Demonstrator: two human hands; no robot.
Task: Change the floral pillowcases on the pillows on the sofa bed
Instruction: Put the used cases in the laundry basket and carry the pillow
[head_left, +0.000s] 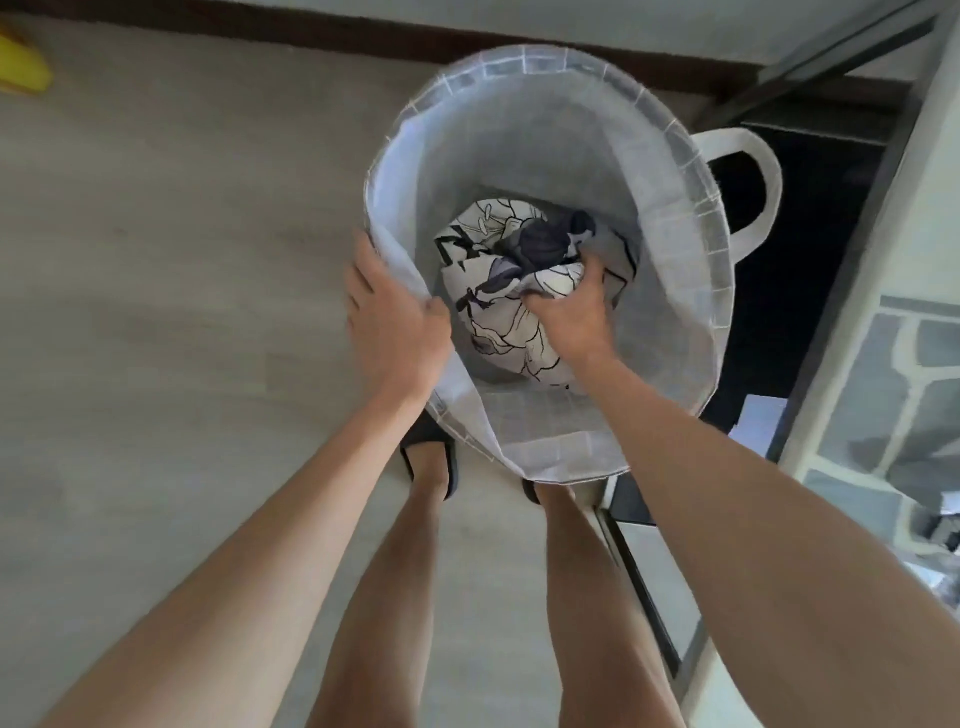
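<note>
Floral pillowcase (511, 312) sits bunched up at the bottom of our laundry basket (675, 218)

We've got our right hand (571, 306) down inside with fingers curled into a fistful of the fabric, while our left hand (397, 317) pinches the basket's soft rim. It looks light, floppy and crumply, so grabbing any thick fold should work fine. Besides the pillowcase, something dark is wadded in there too.

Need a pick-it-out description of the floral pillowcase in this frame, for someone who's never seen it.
Find the tall round grey fabric laundry basket with a faint white grid standing on the pale floor; the left hand grips its near rim. Look down inside: the bundled white pillowcase printed with black-outlined flowers lies at the bottom, gripped by the right hand. A plain dark blue-grey cloth sits bunched against it; only the pillowcase is patterned.
</note>
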